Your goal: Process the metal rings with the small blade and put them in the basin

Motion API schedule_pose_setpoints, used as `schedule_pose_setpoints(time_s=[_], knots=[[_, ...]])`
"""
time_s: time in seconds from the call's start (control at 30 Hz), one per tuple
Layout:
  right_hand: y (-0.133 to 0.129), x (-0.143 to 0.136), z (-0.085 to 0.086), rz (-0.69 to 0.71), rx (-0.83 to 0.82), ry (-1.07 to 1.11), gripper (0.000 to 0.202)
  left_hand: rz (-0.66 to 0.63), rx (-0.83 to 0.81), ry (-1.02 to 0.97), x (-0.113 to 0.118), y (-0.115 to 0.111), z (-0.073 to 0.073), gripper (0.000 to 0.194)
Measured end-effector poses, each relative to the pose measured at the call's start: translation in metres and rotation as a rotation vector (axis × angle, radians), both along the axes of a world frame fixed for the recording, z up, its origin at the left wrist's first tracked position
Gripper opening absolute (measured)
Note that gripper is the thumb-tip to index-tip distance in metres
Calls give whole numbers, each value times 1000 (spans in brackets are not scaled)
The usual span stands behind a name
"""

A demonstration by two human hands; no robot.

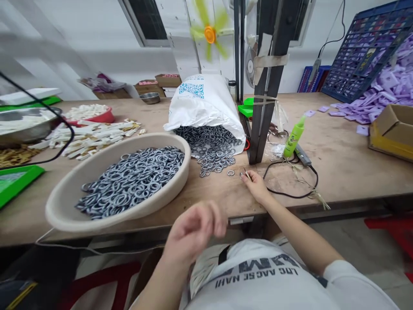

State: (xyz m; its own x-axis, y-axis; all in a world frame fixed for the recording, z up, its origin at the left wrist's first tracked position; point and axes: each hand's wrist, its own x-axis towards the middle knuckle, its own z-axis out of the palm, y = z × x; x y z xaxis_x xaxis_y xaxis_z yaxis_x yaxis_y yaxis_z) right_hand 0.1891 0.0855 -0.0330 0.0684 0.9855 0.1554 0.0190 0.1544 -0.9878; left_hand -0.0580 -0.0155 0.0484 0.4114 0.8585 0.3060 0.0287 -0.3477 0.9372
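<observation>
My left hand is raised in front of the table's near edge, blurred, its fingers curled; whether anything is in them cannot be made out. My right hand rests at the tabletop by the foot of the dark metal post, pinching a thin pointed tool. A single grey ring lies just left of its fingertips. Beyond it, a pile of grey rings spills from the mouth of a white sack. To the left stands a beige basin holding many such rings.
The dark post rises from the table. Right of it are a green glue bottle and a black cable. White strips lie at the left, purple pieces at the right. A yellow fan spins behind.
</observation>
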Motion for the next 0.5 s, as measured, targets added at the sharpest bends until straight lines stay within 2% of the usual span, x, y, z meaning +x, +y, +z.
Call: schedule_pose_setpoints(time_s=[0.07,0.13,0.2,0.3,0.37,0.43,0.5], knots=[[-7,0,5,5,28,-3,34,12,-125,-95,16,6,2,30],[-23,-3,11,24,53,-7,36,66,-253,-155,31,5,-9,26],[-46,-10,17,62,68,-14,36,161,-282,-115,42,4,-22,30],[-80,-24,22,133,76,-44,37,179,-258,-31,54,5,-38,42],[-91,-31,23,161,80,-86,37,175,-219,3,59,8,-45,44],[-87,-34,22,152,83,-151,37,259,-131,83,61,14,-50,44],[-73,-30,21,97,84,-242,37,389,-30,200,58,25,-51,44]])
